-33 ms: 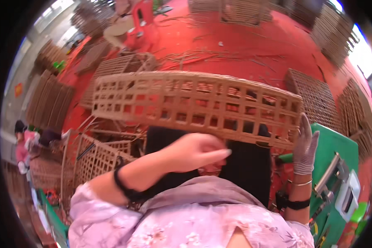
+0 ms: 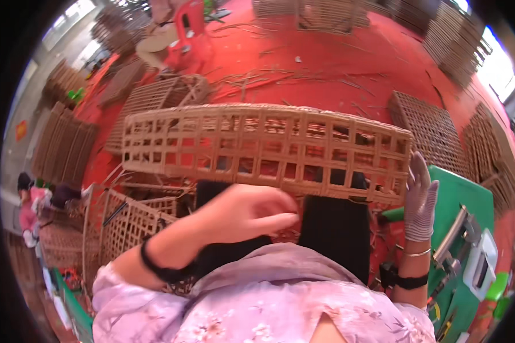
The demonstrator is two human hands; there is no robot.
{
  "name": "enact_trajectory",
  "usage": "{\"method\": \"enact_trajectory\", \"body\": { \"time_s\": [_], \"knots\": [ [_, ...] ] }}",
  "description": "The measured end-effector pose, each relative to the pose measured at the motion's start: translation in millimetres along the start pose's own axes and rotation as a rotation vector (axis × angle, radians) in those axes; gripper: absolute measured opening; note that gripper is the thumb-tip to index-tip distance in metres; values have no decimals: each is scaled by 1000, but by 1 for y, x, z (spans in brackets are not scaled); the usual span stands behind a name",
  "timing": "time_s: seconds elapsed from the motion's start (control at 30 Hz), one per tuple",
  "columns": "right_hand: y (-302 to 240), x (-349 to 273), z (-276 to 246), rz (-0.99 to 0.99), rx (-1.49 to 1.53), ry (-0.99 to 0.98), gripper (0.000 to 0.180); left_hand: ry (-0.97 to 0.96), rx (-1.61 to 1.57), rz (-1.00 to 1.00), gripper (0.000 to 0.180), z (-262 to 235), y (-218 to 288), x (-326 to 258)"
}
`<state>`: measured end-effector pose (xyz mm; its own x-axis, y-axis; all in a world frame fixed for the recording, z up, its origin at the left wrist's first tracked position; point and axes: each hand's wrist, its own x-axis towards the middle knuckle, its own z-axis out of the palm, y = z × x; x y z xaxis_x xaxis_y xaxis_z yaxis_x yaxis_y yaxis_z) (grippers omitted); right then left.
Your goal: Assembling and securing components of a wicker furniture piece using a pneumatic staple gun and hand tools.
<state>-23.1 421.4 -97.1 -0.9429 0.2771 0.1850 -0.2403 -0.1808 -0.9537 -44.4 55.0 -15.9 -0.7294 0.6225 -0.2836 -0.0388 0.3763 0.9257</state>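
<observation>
A long woven lattice basket (image 2: 263, 146) in brown wicker lies across in front of my knees, its open-square side toward me. My right hand (image 2: 420, 200), in a striped pale glove, is at the basket's right end, with its fingers stretched upward along the edge and the thumb apart. My bare left hand (image 2: 249, 211) hovers above my dark-trousered lap, just below the basket's near edge and apart from it. Its fingers are loosely curved and slightly blurred, with a gap to the thumb and nothing visible in it.
At right stands a green table (image 2: 460, 200) with a metal hammer-like tool (image 2: 452, 237) and a white container (image 2: 480, 266). Another lattice frame (image 2: 131, 220) is at left. Lattice stacks (image 2: 426, 123) and a red chair (image 2: 190, 23) stand on the red floor, strewn with sticks. Other people sit at left.
My left hand has shifted left, away from the middle of my lap. The whole view has slid slightly; my right hand keeps its place at the basket's end.
</observation>
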Motion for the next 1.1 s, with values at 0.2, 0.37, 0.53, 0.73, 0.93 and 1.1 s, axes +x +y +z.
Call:
{"method": "enact_trajectory", "body": {
  "time_s": [0.2, 0.37, 0.53, 0.73, 0.93, 1.1],
  "knots": [
    [-42, -26, 44, -533, -875, -156, 82, 602, 648, 369, 15, -57, -22, -50],
    [-47, -28, 61, -647, -1240, -248, 64, 727, 874, 545, 22, -43, -35, -53],
    [-60, -12, 59, -631, -1255, -452, 48, 554, 896, 700, 29, -19, -10, -10],
    [-57, 8, 62, -651, -1198, -630, 39, 435, 836, 639, 37, 10, -7, 34],
    [-44, 16, 79, -665, -1112, -715, 36, 338, 743, 557, 42, 20, -13, 54],
    [-33, 21, 78, -724, -1053, -696, 31, 322, 756, 613, 41, 11, -14, 56]
  ]
}}
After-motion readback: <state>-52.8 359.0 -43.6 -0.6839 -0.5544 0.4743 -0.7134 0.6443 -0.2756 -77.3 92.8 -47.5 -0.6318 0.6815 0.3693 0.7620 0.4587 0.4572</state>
